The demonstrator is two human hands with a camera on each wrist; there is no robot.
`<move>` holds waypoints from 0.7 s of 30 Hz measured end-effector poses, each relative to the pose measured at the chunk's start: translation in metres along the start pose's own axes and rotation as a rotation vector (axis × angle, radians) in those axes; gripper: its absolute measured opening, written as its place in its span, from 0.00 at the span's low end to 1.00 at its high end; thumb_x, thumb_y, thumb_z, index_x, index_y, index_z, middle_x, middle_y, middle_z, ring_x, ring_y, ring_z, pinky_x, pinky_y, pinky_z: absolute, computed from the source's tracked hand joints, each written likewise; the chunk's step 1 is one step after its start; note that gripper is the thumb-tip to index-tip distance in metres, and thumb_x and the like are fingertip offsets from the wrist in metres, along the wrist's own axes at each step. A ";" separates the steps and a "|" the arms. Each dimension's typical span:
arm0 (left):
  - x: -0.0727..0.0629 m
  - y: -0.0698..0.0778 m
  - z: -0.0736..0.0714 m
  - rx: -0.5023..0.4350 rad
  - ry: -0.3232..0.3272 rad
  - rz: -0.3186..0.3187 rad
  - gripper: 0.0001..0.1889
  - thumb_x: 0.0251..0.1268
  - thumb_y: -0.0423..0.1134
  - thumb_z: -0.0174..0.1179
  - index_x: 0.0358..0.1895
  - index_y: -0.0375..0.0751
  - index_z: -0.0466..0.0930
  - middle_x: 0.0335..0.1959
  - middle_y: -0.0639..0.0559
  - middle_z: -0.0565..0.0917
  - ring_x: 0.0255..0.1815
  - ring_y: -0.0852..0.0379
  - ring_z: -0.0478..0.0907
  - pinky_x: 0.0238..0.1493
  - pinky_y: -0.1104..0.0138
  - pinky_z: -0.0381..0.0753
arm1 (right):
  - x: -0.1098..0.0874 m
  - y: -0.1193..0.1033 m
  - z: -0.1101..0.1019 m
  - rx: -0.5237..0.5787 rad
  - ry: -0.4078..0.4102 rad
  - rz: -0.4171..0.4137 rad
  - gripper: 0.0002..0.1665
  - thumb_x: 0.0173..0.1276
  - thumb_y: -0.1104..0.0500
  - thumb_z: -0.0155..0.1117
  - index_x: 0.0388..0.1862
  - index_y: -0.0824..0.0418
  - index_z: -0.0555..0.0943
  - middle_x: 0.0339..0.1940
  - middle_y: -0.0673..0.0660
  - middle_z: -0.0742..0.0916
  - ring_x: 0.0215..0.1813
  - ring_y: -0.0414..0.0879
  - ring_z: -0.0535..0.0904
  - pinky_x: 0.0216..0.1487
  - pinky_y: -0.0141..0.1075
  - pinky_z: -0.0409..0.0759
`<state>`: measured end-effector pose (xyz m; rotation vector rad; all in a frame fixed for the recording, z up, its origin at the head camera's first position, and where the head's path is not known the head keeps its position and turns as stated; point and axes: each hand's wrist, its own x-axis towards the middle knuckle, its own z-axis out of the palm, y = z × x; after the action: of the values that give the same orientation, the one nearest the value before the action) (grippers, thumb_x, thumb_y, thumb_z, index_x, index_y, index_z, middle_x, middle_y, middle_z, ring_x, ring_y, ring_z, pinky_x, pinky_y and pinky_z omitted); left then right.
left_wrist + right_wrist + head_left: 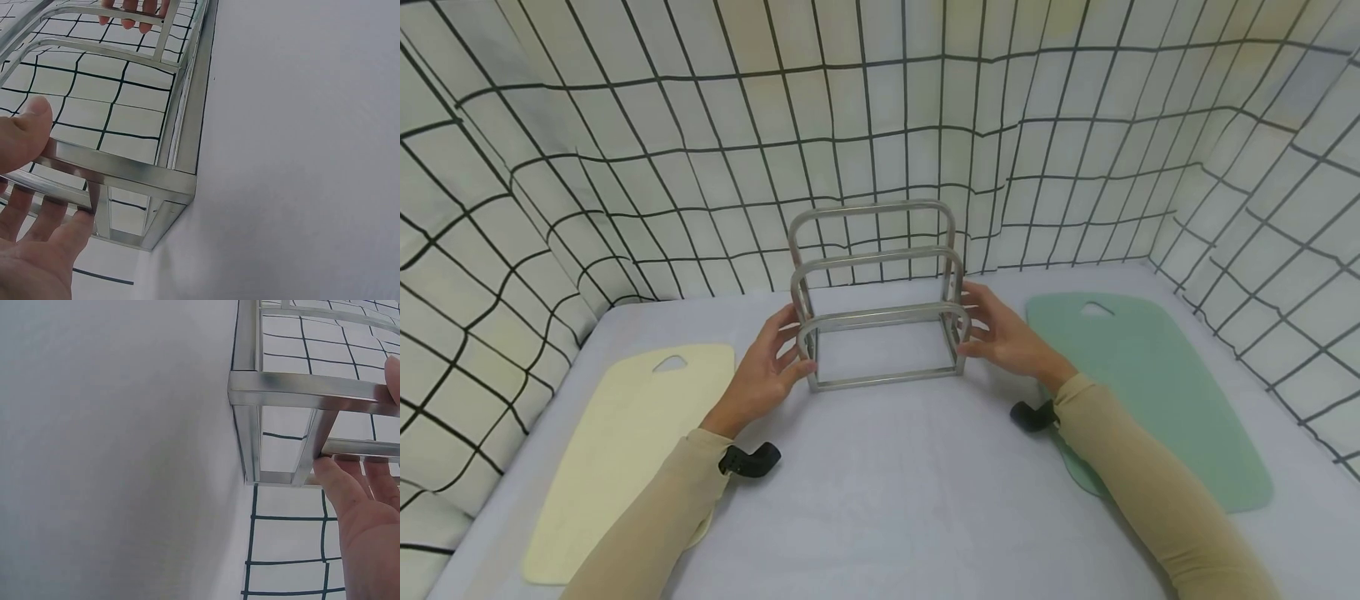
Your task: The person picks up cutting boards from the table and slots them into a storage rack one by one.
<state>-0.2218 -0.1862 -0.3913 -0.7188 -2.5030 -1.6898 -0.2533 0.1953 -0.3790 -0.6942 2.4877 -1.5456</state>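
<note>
A silver metal rack (pixel 880 315) with three upright loops, lowest at the front and tallest at the back, stands on the white-covered table. My left hand (pixel 765 367) grips its left side, thumb on the front loop and fingers behind it. On the opposite side my right hand (pixel 1006 333) holds the rack the same way. The left wrist view shows the left thumb (pixel 36 119) and fingers either side of the metal bars. In the right wrist view, fingers (pixel 350 487) of the right hand touch the side bars; most of that thumb is out of frame.
A cream cutting board (pixel 625 433) lies flat on the left, partly under the left sleeve. To the right lies a green cutting board (pixel 1150 375), overlapped by the right sleeve. White cloth with a black grid (pixel 880 150) hangs behind the table and along both sides.
</note>
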 end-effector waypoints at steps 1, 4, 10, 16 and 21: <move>0.000 0.000 0.001 0.003 0.004 -0.002 0.47 0.66 0.21 0.62 0.83 0.38 0.45 0.82 0.38 0.56 0.83 0.39 0.58 0.79 0.57 0.63 | 0.000 0.000 0.000 -0.001 0.001 -0.002 0.56 0.63 0.72 0.68 0.84 0.54 0.50 0.79 0.62 0.67 0.83 0.63 0.63 0.82 0.60 0.63; 0.001 -0.001 0.002 0.013 0.013 -0.006 0.46 0.67 0.21 0.61 0.83 0.38 0.45 0.82 0.38 0.56 0.84 0.39 0.58 0.79 0.59 0.63 | 0.000 0.001 0.000 -0.003 0.001 -0.013 0.56 0.64 0.73 0.68 0.85 0.55 0.50 0.79 0.62 0.68 0.82 0.63 0.64 0.81 0.60 0.63; 0.002 -0.002 0.003 0.031 0.027 -0.004 0.45 0.69 0.23 0.61 0.83 0.37 0.45 0.82 0.38 0.55 0.84 0.38 0.57 0.79 0.61 0.63 | 0.001 0.002 0.001 -0.012 0.000 -0.025 0.55 0.65 0.72 0.67 0.85 0.54 0.50 0.79 0.61 0.68 0.82 0.61 0.65 0.81 0.59 0.64; 0.001 -0.001 0.005 0.031 0.039 0.000 0.45 0.70 0.24 0.61 0.83 0.38 0.44 0.81 0.38 0.56 0.84 0.38 0.57 0.79 0.62 0.62 | 0.001 0.001 0.001 -0.001 0.002 -0.023 0.54 0.67 0.71 0.66 0.85 0.54 0.50 0.80 0.61 0.67 0.83 0.61 0.63 0.82 0.61 0.62; 0.002 -0.002 0.007 0.012 0.051 -0.014 0.44 0.71 0.23 0.58 0.84 0.40 0.45 0.82 0.39 0.56 0.84 0.39 0.57 0.80 0.64 0.61 | 0.001 0.001 0.002 0.022 0.004 -0.024 0.54 0.67 0.73 0.65 0.85 0.53 0.49 0.81 0.61 0.66 0.84 0.61 0.62 0.83 0.61 0.60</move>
<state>-0.2230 -0.1804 -0.3954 -0.6502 -2.4875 -1.6736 -0.2543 0.1934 -0.3811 -0.7215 2.4700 -1.5815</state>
